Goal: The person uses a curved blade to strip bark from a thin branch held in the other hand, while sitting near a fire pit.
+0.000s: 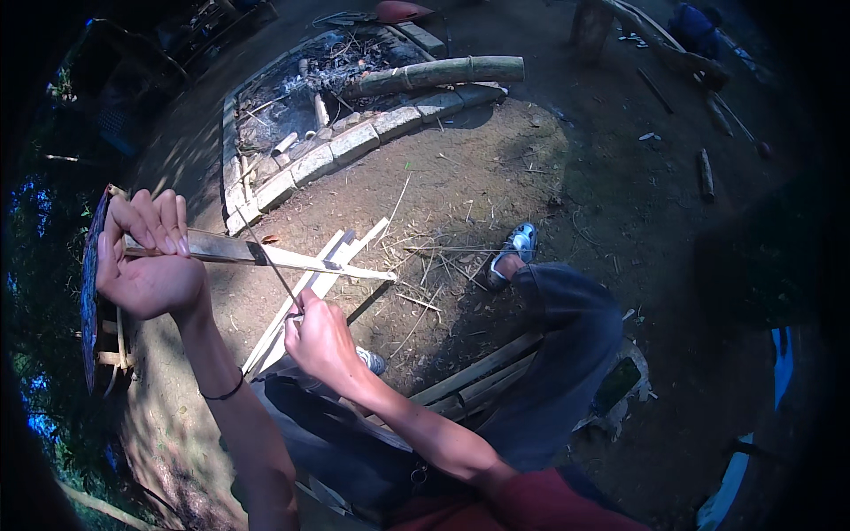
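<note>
In the head view, the left hand [150, 252] was clamped on the near end of a slat [301, 259], which reached out rightward above the ground. The right hand [323, 341], apart from the left, was closed around a thin dark strip [276, 270] that crossed the slat; whether it was a blade or a tie could not be told. The ground [496, 168] was bare brown earth, sunlit in the middle and dark toward the right. More pale slats [283, 332] lay beneath the held one, with twigs [434, 274] scattered beside them, near a shoe [522, 241]. Beyond, pale blocks [354, 143] edged an ashy fire pit [266, 133], and a thick bamboo log [443, 73] lay across them. Short logs [706, 173] rested at the right, and shaded foliage [44, 292] bordered the left.
</note>
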Available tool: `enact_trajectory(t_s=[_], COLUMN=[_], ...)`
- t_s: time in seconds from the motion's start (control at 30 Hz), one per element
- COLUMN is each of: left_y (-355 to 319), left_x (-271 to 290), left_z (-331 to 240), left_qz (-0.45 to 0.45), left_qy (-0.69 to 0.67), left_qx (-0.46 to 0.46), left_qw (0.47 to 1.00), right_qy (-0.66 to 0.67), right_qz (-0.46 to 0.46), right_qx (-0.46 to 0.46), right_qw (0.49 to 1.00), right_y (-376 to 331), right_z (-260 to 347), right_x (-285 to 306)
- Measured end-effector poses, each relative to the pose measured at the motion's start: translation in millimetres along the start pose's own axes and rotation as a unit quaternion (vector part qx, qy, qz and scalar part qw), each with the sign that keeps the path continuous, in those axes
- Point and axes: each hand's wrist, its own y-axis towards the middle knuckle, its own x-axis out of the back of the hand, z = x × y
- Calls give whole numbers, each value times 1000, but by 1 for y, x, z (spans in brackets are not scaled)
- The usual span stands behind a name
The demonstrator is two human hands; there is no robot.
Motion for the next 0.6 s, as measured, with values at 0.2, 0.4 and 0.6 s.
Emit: enact_trajectory(t_s=[0.2,0.4,0.6], left_y=[4,8,3], left_x=[-3,18,5], left_z=[-1,1,0], left_qz=[18,33,20], left_qy=[-26,-33,-36], left_qx=[29,35,41], left_qw=[999,998,998], right_qy=[0,0,-37], right_qz=[6,26,-20], right_qx=[16,16,2], right_qw=[1000,1000,999], right_y=[-1,7,4], right_z=[21,5,-28], right_x=[6,4,-4])
